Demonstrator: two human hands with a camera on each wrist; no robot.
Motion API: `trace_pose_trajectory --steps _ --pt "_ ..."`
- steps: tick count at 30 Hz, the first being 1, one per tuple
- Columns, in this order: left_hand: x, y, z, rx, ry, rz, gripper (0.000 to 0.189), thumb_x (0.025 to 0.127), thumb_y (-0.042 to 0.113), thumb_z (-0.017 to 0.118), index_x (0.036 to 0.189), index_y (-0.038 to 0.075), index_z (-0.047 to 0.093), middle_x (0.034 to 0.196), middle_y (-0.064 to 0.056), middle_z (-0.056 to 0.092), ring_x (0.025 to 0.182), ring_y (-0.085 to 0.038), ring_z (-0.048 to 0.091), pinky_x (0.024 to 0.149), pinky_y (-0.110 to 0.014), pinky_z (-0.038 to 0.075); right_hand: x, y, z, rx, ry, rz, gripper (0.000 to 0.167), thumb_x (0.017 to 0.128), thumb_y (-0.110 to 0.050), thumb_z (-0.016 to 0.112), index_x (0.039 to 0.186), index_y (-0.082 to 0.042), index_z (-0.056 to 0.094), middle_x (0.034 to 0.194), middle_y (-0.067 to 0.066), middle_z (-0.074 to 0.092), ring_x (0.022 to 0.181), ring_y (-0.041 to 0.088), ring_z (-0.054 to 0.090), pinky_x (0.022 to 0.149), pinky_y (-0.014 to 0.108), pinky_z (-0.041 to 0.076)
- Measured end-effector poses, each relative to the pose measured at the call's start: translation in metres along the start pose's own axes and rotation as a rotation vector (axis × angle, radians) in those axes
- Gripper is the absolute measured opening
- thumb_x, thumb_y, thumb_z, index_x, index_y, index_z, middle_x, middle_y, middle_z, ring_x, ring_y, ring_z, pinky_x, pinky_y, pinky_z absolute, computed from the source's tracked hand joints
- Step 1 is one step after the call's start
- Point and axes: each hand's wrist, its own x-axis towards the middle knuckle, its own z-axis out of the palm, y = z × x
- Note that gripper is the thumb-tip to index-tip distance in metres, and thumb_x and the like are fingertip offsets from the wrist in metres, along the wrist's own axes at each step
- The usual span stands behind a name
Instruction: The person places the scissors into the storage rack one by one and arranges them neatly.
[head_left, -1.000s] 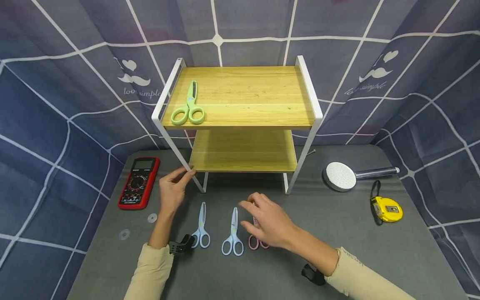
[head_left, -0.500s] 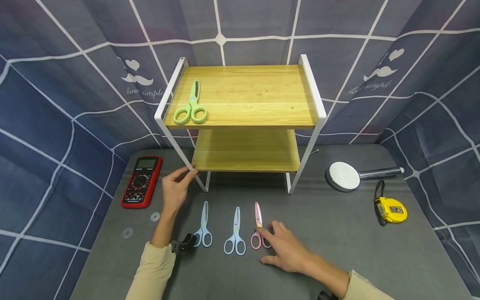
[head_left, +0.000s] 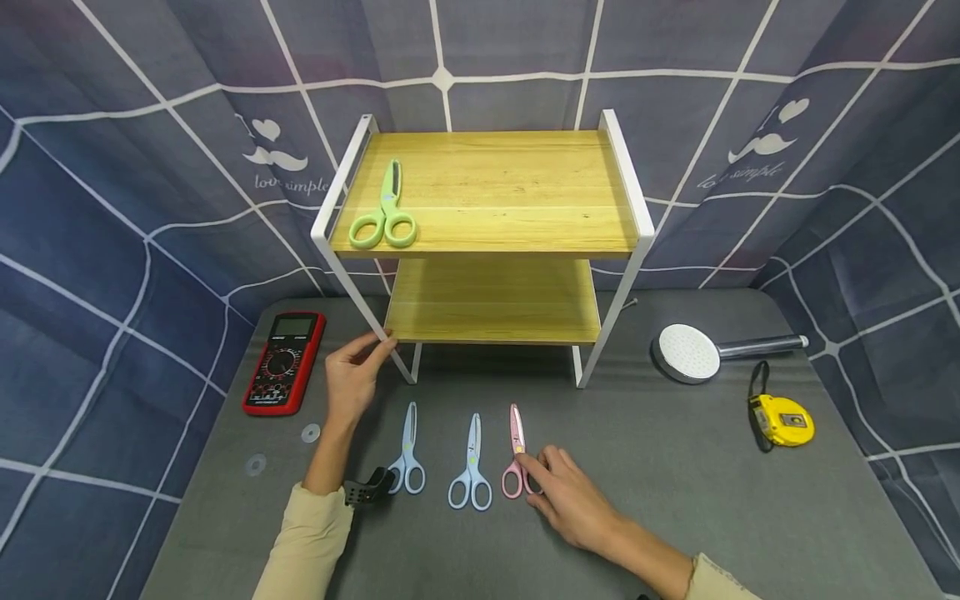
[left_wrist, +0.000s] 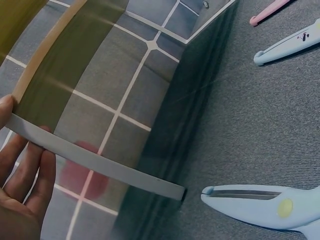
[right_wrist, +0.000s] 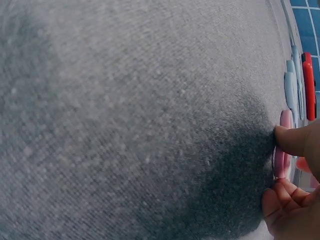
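Observation:
My left hand (head_left: pixel 352 382) grips the front left leg of a two-tier rack (head_left: pixel 487 237) with wooden boards and a white frame. In the left wrist view, thumb and fingers sit on either side of that white leg (left_wrist: pixel 100 161). My right hand (head_left: pixel 573 500) pinches the handle of pink scissors (head_left: pixel 517 435) lying on the table, its index finger near their pivot. The right wrist view shows the thumb and fingers around the pink handle (right_wrist: pixel 283 145). Left of them lie two light blue scissors, one in the middle (head_left: pixel 472 458) and another (head_left: pixel 408 446) nearer my left wrist.
Green scissors (head_left: pixel 387 208) rest on the top board's left side. A red multimeter (head_left: pixel 285 364) and two translucent discs, one of them a small washer-like disc (head_left: pixel 311 433), lie at left. A shower head (head_left: pixel 686 353) and a yellow tape measure (head_left: pixel 782 420) lie at right.
My right hand has come down and toward me onto the pink scissors, and its thumb has closed in on the handle. The left hand keeps its hold on the rack's leg.

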Motion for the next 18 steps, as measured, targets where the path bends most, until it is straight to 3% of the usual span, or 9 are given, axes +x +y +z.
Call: trace_pose_trajectory --steps 4,8,13,18 --pt "-0.0002 -0.0010 0.0005 -0.002 -0.007 0.011 0.016 0.087 -0.008 0.070 0.100 -0.017 0.069 0.092 -0.002 0.072 0.078 -0.013 0.071 0.072 -0.022 0.057 -0.0012 0.0004 0.0047 -0.044 0.089 -0.052 0.056 0.078 -0.009 0.082 0.129 -0.005 0.059 0.093 -0.005 0.044 0.081 0.009 0.041 0.065 0.025 0.044" --pt "-0.0005 -0.0001 0.0000 -0.001 -0.008 0.007 0.015 0.087 -0.009 0.070 0.100 -0.017 0.069 0.091 -0.006 0.072 0.078 -0.014 0.071 0.072 -0.023 0.058 -0.0009 -0.0003 0.0086 -0.107 0.168 -0.050 0.052 0.073 -0.007 0.081 0.119 0.002 0.060 0.091 0.000 0.048 0.079 0.012 0.044 0.065 0.030 0.046" --pt "0.0001 -0.0002 -0.0001 -0.017 -0.009 0.000 0.016 0.087 -0.010 0.070 0.101 -0.018 0.068 0.091 0.000 0.072 0.079 -0.018 0.072 0.072 -0.026 0.058 0.0005 -0.0031 0.0085 -0.114 0.188 0.017 0.043 0.069 -0.009 0.081 0.107 0.004 0.066 0.088 0.001 0.050 0.077 0.013 0.045 0.064 0.031 0.046" --pt "-0.0003 -0.0004 -0.0013 -0.013 -0.011 0.004 0.016 0.087 -0.010 0.070 0.101 -0.018 0.068 0.091 -0.001 0.073 0.079 -0.019 0.072 0.072 -0.028 0.059 -0.0002 -0.0048 0.0065 -0.083 0.165 0.075 0.042 0.069 -0.009 0.083 0.105 0.004 0.067 0.089 0.000 0.051 0.078 0.011 0.047 0.065 0.030 0.047"
